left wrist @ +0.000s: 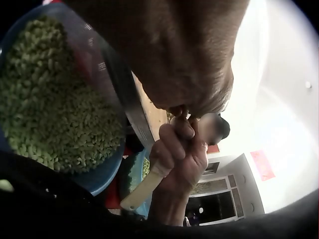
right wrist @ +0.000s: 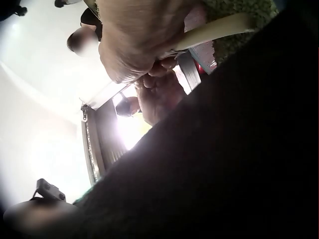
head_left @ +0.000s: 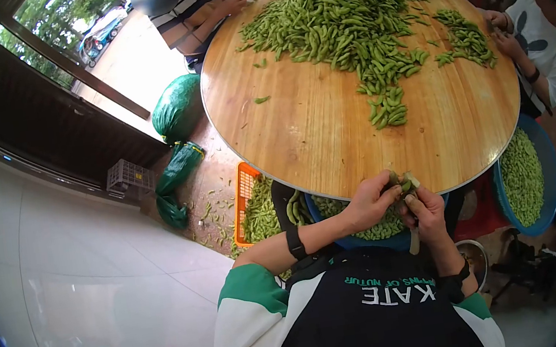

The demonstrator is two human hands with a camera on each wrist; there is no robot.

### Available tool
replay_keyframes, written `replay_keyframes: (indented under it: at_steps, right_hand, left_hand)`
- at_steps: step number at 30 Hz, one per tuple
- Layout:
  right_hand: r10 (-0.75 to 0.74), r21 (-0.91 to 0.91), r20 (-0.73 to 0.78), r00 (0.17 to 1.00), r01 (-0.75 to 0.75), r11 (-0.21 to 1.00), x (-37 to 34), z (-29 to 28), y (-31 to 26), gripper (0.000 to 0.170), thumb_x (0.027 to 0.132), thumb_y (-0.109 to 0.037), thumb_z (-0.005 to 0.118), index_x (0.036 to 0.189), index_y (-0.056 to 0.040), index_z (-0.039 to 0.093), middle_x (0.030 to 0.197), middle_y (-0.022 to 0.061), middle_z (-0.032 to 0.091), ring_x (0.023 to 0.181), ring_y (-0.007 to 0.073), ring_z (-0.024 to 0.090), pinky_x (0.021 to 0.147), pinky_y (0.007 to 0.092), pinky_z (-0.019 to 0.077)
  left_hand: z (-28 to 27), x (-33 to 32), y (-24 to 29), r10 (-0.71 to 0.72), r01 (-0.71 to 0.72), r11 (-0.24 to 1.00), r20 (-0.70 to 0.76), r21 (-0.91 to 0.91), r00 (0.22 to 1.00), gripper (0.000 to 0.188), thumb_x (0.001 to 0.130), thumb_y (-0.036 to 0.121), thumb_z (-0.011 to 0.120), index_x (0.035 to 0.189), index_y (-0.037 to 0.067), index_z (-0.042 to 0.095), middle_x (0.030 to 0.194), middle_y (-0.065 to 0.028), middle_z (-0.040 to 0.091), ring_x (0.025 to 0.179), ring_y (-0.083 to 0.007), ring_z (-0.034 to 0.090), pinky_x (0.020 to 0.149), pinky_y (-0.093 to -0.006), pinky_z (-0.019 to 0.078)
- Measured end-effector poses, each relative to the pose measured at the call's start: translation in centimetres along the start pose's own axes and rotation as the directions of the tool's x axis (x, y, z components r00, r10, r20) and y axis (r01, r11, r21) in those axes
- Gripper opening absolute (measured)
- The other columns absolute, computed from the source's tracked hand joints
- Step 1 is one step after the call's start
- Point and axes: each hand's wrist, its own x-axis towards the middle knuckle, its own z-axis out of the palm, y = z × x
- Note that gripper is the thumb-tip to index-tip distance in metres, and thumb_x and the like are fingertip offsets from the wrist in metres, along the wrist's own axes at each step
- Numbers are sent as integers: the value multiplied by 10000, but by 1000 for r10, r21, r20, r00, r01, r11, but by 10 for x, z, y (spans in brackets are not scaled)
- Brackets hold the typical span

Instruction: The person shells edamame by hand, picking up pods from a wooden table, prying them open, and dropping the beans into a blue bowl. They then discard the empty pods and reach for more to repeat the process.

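Just above the near table edge in the head view, the left hand [head_left: 368,204] pinches a green pod [head_left: 406,187]; most of the pod is covered by fingers. Against it, the right hand [head_left: 428,215] has its fingers curled round a tool with a pale handle [head_left: 414,241] that points down toward the lap. The left wrist view shows the right hand [left wrist: 174,159] gripping the same handle [left wrist: 142,193], close to the left hand [left wrist: 184,64]. In the right wrist view the handle [right wrist: 217,31] sticks out of the right hand [right wrist: 139,37]; the tool's working end is hidden.
A large heap of pods [head_left: 342,17] covers the round table's [head_left: 272,132] far side. Below its edge are a blue basin [head_left: 351,242] of shelled beans, an orange crate [head_left: 242,210] of pods and another blue basin [head_left: 552,186]. Other people sit around the table.
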Motion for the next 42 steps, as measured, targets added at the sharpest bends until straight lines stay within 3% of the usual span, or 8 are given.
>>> replay_keyframes:
  at_steps: [8, 10, 13, 22, 31, 36, 39, 42]
  right_hand:
    - [14, -10, -67, 998, -14, 1000, 6, -1, -11, 237, 918, -78, 517, 1136, 3, 563, 689, 15, 555, 455, 46, 407, 402, 182, 301]
    - [95, 55, -126, 987, -88, 995, 6, -4, -11, 201, 907, -95, 533, 1085, -7, 567, 671, 15, 552, 460, 49, 427, 400, 187, 305]
    - [75, -136, -75, 994, -85, 987, 4, -6, -12, 204, 911, -129, 543, 1078, -16, 570, 677, 11, 561, 474, 52, 450, 416, 189, 312]
    - [95, -19, 26, 995, -95, 995, 9, -6, -8, 108, 911, -107, 527, 952, -14, 562, 676, 16, 556, 492, 56, 445, 433, 193, 326]
    - [136, -167, 26, 990, -130, 977, 8, -6, -17, 75, 920, -96, 532, 942, -28, 554, 684, 7, 566, 498, 46, 453, 433, 189, 333]
    - [163, -134, 39, 986, -156, 979, 7, -7, -16, 77, 919, -97, 532, 944, -25, 543, 684, 18, 573, 491, 53, 464, 420, 189, 330]
    - [171, -131, 32, 985, -166, 977, 6, -6, -14, 84, 912, -110, 541, 921, -27, 540, 674, 22, 578, 485, 51, 471, 411, 191, 336]
    - [178, -132, 41, 983, -172, 976, 5, -9, -10, 95, 904, -124, 551, 896, -29, 543, 662, 21, 582, 477, 47, 475, 403, 193, 342]
  left_hand:
    - [-10, -2, -3, -1, -14, 985, 86, 169, 996, 112, 922, 91, 522, 928, -20, 508, 776, -45, 547, 708, -106, 495, 643, -273, 440]
    - [-11, -2, -5, -125, 140, 987, 188, -72, 974, 134, 947, 133, 510, 995, 10, 538, 811, -5, 553, 761, -72, 515, 679, -237, 445]
    - [-13, -7, -14, -160, 155, 987, 181, 40, 970, 142, 950, 158, 516, 992, 28, 555, 814, 6, 564, 744, -69, 529, 661, -230, 455]
    - [-18, -2, -4, -253, 300, 936, 244, -183, 936, 109, 939, 112, 501, 986, 20, 534, 809, 5, 546, 730, -64, 503, 664, -210, 425]
    - [-15, -1, 11, -233, 215, 971, 192, 108, 953, 82, 907, 66, 512, 917, -15, 513, 714, -47, 525, 676, -115, 504, 623, -278, 431]
    - [-11, -3, 17, -88, 22, 912, 142, 410, 986, 103, 842, 41, 547, 833, -31, 474, 657, -203, 482, 598, -328, 506, 559, -391, 404]
    - [-10, -6, 16, -48, -37, 840, 142, 541, 989, 74, 877, 47, 525, 882, -23, 502, 674, -92, 487, 634, -132, 472, 562, -302, 390]
    - [-10, -6, 13, -14, -92, 839, 190, 537, 982, 83, 877, 53, 528, 887, -23, 496, 675, -101, 487, 630, -143, 480, 559, -311, 390]
